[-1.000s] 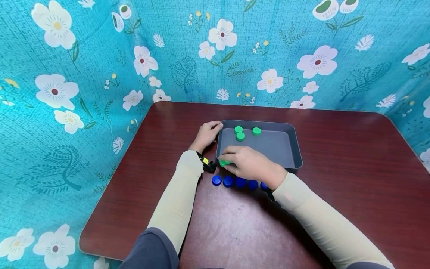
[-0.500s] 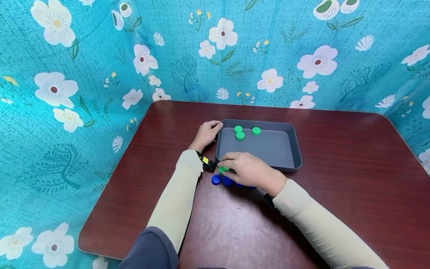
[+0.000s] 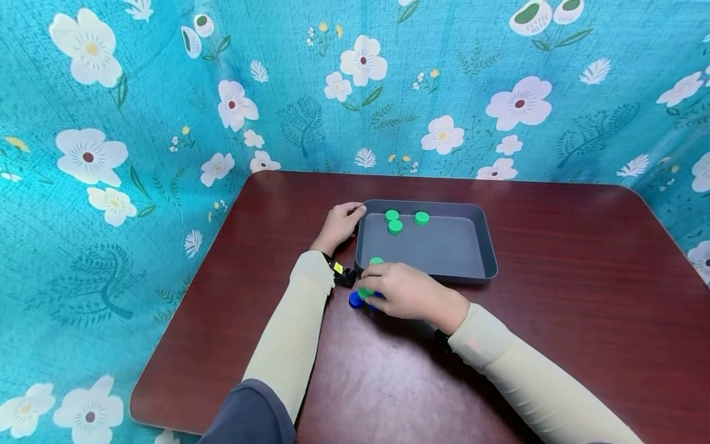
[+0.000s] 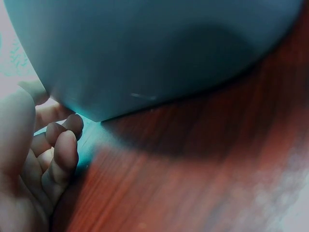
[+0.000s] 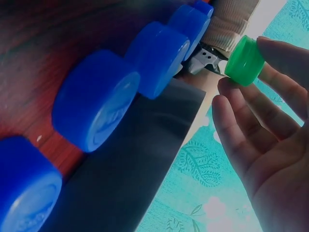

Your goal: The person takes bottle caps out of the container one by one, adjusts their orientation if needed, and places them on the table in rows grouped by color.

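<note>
My right hand [image 3: 407, 293] pinches a green bottle cap [image 5: 245, 61] between thumb and fingertips, just off the near-left corner of the grey tray [image 3: 482, 246]. Beneath and beside that hand runs a row of blue caps [image 5: 96, 101] along the tray's near wall; in the head view the hand covers most of them, leaving the leftmost blue cap [image 3: 356, 300] showing. My left hand [image 3: 338, 225] holds the tray's far-left corner, its fingers curled at the edge in the left wrist view. Inside the tray, three green caps [image 3: 395, 227] lie toward the back left, and another green cap [image 3: 376, 261] sits near the front wall.
A dark red-brown wooden table [image 3: 566, 277] carries everything. Behind it and on the left hangs a turquoise flowered cloth [image 3: 310, 74]. A black wrist camera [image 3: 345, 275] on the left arm sits close to the tray's near-left corner.
My right hand has moved toward me with the green cap, from over the tray's near-left corner to the blue row. One green cap inside the tray has come into sight. The left hand stays put.
</note>
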The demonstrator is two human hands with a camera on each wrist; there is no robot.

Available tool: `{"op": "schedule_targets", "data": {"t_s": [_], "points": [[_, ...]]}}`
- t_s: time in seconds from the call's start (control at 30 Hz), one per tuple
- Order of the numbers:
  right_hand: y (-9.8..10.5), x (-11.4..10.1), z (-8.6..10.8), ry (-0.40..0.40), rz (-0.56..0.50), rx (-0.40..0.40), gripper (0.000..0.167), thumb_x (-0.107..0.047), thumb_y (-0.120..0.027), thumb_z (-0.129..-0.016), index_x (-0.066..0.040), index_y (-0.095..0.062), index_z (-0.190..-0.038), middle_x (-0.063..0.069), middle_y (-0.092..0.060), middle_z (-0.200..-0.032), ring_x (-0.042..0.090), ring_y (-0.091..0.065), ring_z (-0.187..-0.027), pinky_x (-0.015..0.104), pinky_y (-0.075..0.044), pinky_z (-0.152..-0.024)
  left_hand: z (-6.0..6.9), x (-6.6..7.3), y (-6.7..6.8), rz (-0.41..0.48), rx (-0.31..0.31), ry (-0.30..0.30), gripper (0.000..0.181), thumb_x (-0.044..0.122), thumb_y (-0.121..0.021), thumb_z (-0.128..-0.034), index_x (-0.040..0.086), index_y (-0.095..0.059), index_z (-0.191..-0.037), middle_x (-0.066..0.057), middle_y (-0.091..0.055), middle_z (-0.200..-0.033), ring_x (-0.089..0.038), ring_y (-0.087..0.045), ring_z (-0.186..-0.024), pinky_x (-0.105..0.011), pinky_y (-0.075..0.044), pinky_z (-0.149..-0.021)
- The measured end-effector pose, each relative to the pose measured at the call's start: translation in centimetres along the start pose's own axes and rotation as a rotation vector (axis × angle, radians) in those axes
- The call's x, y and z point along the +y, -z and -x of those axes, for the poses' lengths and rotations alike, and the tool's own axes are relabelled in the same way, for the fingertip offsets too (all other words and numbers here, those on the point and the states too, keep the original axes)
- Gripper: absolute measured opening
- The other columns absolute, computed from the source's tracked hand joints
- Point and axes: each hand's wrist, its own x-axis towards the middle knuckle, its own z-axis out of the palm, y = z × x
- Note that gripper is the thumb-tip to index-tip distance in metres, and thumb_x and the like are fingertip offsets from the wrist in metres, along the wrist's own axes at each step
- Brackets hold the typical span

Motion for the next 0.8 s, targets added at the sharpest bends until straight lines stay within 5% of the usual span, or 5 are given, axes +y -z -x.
{"op": "schedule_targets", "data": {"t_s": [0.8], "points": [[-1.7, -1.3, 0.1, 0.095, 0.036, -0.012, 0.015, -0.016, -0.073, -0.088, -0.010, -0.073, -0.102, 0.000, -0.064, -0.106, 0.012, -0.062, -0.098, 0.027, -0.051, -0.085, 0.0, 0.0, 0.0, 0.004, 0.010, 0.003, 0.042, 0.045, -0.054, -0.0991, 0.019, -0.064, -0.130, 0.002, -0.066, -0.104, -0.021, -0.060, -0.066, -0.034, -0.054, -0.062]]}}
